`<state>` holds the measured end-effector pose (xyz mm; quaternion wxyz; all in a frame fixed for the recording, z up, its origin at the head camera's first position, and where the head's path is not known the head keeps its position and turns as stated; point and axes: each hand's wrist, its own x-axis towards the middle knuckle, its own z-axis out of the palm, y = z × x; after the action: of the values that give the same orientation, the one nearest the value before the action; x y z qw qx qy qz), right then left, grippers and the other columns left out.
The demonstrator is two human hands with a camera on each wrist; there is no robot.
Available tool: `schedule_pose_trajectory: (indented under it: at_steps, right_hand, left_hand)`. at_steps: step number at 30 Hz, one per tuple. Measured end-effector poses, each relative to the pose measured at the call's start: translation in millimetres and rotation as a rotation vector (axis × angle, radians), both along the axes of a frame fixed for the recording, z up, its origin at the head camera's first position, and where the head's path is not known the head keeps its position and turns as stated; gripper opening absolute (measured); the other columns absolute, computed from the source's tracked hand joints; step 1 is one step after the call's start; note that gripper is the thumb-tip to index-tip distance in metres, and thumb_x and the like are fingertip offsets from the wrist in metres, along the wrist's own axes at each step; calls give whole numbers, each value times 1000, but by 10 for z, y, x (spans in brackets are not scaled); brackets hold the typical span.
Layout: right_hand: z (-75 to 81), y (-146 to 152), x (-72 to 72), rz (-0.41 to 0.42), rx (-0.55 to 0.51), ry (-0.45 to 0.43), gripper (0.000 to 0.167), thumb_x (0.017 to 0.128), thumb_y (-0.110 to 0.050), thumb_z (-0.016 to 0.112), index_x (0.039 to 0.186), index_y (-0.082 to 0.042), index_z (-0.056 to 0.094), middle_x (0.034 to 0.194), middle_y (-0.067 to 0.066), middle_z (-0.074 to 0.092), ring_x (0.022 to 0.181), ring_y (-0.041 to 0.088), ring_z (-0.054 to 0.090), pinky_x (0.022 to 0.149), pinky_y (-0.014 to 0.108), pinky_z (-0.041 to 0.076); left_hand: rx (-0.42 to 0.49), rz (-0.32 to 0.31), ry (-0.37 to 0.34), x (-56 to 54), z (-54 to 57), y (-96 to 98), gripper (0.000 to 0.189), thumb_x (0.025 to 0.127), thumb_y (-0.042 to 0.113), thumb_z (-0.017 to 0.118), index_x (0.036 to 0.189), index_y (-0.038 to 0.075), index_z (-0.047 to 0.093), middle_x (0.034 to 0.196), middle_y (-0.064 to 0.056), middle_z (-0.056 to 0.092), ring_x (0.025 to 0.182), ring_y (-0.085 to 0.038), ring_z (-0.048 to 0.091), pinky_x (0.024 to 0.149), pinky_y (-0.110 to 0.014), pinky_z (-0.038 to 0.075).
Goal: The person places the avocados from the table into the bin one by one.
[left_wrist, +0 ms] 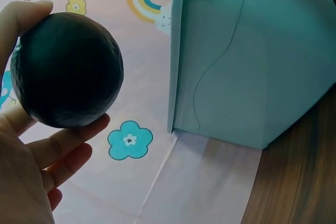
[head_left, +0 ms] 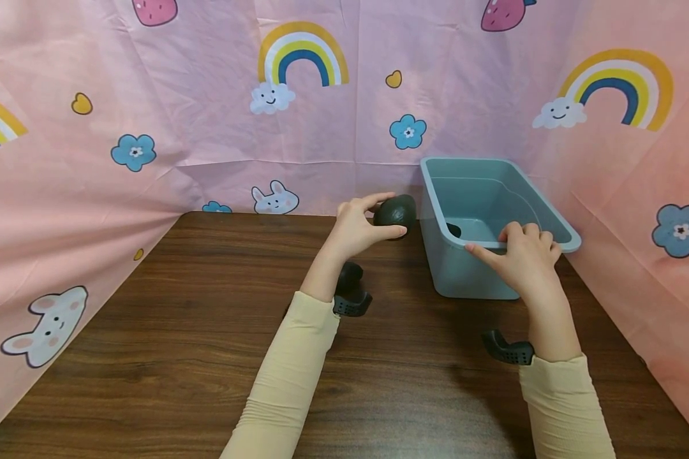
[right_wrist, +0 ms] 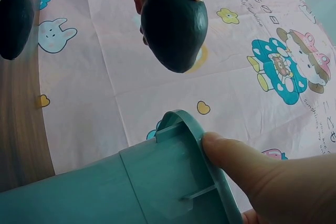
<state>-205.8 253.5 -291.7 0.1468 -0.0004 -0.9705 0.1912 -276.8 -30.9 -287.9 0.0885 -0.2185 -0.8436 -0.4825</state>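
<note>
My left hand (head_left: pixel 358 223) holds a dark green avocado (head_left: pixel 395 213) between thumb and fingers, above the table just left of a blue-green plastic bin (head_left: pixel 471 274). The left wrist view shows the avocado (left_wrist: pixel 68 72) large and dark, apart from the bin wall (left_wrist: pixel 236 77). My right hand (head_left: pixel 522 258) grips the bin's near rim, its thumb (right_wrist: pixel 236 163) lying along the edge. Inside the bin a dark object (head_left: pixel 453 229) is partly hidden by the wall. A second avocado (right_wrist: pixel 16 24) lies on the table, partly behind my left wrist in the head view.
The brown wooden table (head_left: pixel 207 357) reaches to a pink patterned cloth (head_left: pixel 218 115) that hangs at the back and both sides. Black wrist mounts (head_left: pixel 508 350) stick out from both wrists. The bin stands at the back right, close to the cloth.
</note>
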Motion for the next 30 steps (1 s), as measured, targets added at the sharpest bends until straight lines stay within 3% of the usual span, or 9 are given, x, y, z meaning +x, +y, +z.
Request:
schedule_pose_trajectory:
  at_steps: [9, 16, 30]
  right_hand:
    - [1, -3, -1, -3, -2, 4, 75, 83, -68, 57, 103, 4, 47, 99, 26, 38, 99, 50, 29, 86, 69, 15]
    - [-6, -4, -4, -5, 1, 3, 75, 83, -68, 57, 103, 4, 47, 100, 26, 38, 100, 51, 29, 86, 69, 15]
    - [5, -9, -6, -9, 3, -11, 77, 82, -69, 57, 104, 4, 47, 100, 26, 38, 100, 50, 29, 86, 69, 15]
  left_hand:
    - [6, -6, 43, -13, 30, 152, 65, 72, 42, 82, 131, 29, 60, 110, 2, 60, 118, -23, 32, 91, -48, 28]
    - [1, -14, 55, -41, 13, 248, 66, 73, 42, 82, 133, 27, 59, 114, 0, 56, 115, -17, 38, 96, -41, 24]
    - [18, -51, 87, -66, 8, 439, 68, 73, 40, 82, 134, 23, 58, 110, 5, 59, 107, -11, 43, 104, -41, 13]
